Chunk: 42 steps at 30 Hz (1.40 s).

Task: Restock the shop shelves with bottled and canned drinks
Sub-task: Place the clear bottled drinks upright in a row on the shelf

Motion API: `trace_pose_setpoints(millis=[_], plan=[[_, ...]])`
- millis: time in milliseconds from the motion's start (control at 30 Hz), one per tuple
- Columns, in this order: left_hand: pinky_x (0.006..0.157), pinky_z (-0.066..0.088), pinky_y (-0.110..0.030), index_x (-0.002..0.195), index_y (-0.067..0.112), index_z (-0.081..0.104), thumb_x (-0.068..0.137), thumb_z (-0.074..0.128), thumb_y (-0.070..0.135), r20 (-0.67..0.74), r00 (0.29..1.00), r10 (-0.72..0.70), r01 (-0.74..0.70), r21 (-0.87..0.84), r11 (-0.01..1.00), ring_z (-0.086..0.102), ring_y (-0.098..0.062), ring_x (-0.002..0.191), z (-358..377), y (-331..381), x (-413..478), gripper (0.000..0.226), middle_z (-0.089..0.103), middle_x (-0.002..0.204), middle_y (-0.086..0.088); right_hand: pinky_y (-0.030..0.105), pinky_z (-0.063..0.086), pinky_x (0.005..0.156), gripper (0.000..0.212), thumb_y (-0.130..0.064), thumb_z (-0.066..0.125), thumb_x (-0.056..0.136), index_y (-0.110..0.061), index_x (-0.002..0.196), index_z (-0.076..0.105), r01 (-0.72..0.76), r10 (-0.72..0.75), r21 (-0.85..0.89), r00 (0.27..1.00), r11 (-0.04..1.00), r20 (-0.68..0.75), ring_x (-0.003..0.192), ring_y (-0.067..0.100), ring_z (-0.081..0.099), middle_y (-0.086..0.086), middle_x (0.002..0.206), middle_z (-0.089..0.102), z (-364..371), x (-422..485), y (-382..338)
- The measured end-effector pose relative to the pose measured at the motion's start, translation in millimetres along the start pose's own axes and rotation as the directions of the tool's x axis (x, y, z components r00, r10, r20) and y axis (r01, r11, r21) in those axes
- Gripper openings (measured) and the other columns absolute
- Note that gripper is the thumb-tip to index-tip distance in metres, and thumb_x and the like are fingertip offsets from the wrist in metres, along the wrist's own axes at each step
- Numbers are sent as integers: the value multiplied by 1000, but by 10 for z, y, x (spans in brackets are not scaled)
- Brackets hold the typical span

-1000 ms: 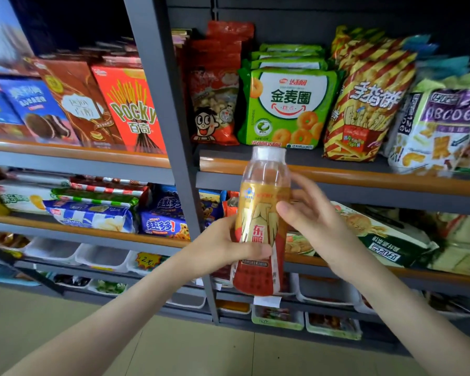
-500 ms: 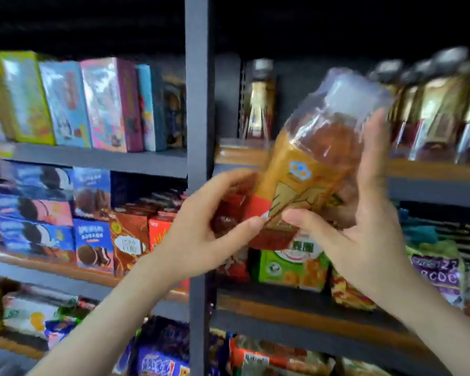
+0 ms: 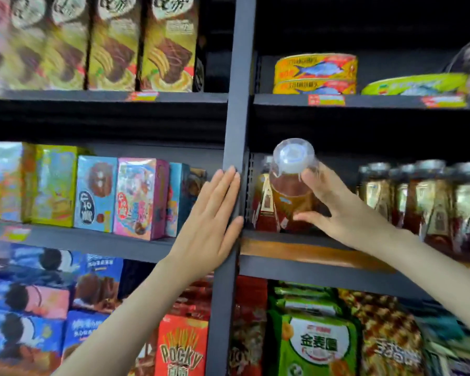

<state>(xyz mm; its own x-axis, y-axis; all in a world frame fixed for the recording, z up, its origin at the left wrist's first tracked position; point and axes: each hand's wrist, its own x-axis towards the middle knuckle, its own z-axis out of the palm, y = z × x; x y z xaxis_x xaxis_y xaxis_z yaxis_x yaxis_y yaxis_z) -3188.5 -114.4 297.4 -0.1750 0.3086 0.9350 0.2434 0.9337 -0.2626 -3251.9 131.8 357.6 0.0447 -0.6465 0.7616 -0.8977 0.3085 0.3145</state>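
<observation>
The bottle [image 3: 289, 185], clear plastic with a white cap and amber drink inside, is on the wooden-edged shelf [image 3: 304, 252] just right of the grey upright post [image 3: 235, 131], tipped so its cap leans toward the camera. Its base is at the shelf board; whether it rests flat there cannot be told. The right hand [image 3: 342, 210] is wrapped around it from the right side, fingers up near the shoulder under the cap and the thumb low across the label, closed on the bottle body. A second bottle of the same kind [image 3: 265, 202] stands right behind it, close against the post.

The left hand [image 3: 209, 221] holds nothing. It lies flat and spread, palm against the post's left face, fingertips reaching the post's front edge, thumb pressed to the post lower down.

Further right of the post on the same shelf stands a row of similar bottles [image 3: 423, 202], well apart from the held one. One shelf above, right of the post, sit stacked fish tins [image 3: 315, 73]. Left of the post, level with the bottle, are colourful snack boxes [image 3: 136, 198].
</observation>
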Motion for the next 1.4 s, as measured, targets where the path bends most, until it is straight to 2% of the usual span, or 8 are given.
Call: trace_pose_setpoints(millis=[133, 400, 633, 967, 1100, 1200, 1300, 1400], plan=[[121, 10, -37, 150, 1, 18, 100, 36, 28, -32, 999, -26, 23, -97, 995, 8, -23, 149, 7, -4, 23, 59, 15, 159, -7, 19, 23, 107, 98, -29, 64, 91, -77, 126, -14, -291, 261, 127, 942, 948, 210, 128, -11, 21, -29, 147, 9, 172, 181, 71], [114, 31, -38, 138, -3, 46, 95, 43, 21, -217, 973, -78, 78, -10, 997, 37, -27, 137, -17, 117, 137, 49, 47, 141, -16, 45, 48, 100, 106, -24, 68, 89, -62, 139, -17, -585, 527, 313, 811, 749, 254, 121, 25, 53, 12, 148, 40, 711, 550, 468], [104, 38, -37, 130, -1, 54, 89, 50, 16, -321, 940, -116, 142, 59, 988, 43, -27, 121, 41, 201, 271, 45, 52, 129, -18, 46, 28, 113, 144, -28, 89, 63, -65, 126, -35, -606, 508, 245, 781, 757, 363, 143, 33, 16, 20, 157, 9, 812, 613, 629], [101, 38, -48, 128, -1, 57, 89, 52, 21, -306, 951, -38, 141, 321, 937, 43, -39, 120, 70, 392, 378, 45, 49, 134, -26, 43, 19, 116, 125, -45, 79, 75, -56, 137, -30, -606, 494, 229, 772, 762, 400, 149, 28, 2, 9, 161, -17, 625, 531, 775], [112, 25, -52, 134, 5, 55, 83, 60, 26, -212, 977, -1, 95, 433, 896, 35, -40, 132, 188, 557, 550, 55, 43, 142, -26, 50, 17, 117, 90, -51, 51, 94, -47, 145, -22, -657, 680, -180, 717, 732, 153, 149, 33, -1, 12, 161, -11, 218, 252, 1100], [114, 20, -54, 140, 8, 48, 85, 57, 32, -137, 987, -81, 142, 526, 838, 29, -41, 137, 259, 537, 625, 61, 35, 148, -27, 55, 12, 118, 88, -40, 47, 98, -39, 146, -28, -673, 813, -538, 581, 507, 38, 146, 42, -8, 17, 159, -19, 8, -13, 1412], [114, 17, -57, 140, 7, 47, 86, 51, 33, -98, 987, -127, 160, 574, 803, 29, -42, 139, 288, 542, 649, 60, 31, 150, -27, 54, 21, 116, 95, -28, 55, 96, -44, 145, -25, -749, 890, -509, 449, 425, 83, 145, 45, -11, 10, 154, -34, -14, -155, 1627], [114, 15, -58, 137, 5, 50, 86, 51, 34, -87, 988, -127, 154, 595, 789, 30, -41, 139, 292, 558, 643, 59, 31, 150, -28, 49, 41, 107, 107, -6, 60, 90, -48, 145, -21, -801, 887, -420, 460, 426, 22, 145, 45, -9, 7, 151, -40, 33, -143, 1747]])
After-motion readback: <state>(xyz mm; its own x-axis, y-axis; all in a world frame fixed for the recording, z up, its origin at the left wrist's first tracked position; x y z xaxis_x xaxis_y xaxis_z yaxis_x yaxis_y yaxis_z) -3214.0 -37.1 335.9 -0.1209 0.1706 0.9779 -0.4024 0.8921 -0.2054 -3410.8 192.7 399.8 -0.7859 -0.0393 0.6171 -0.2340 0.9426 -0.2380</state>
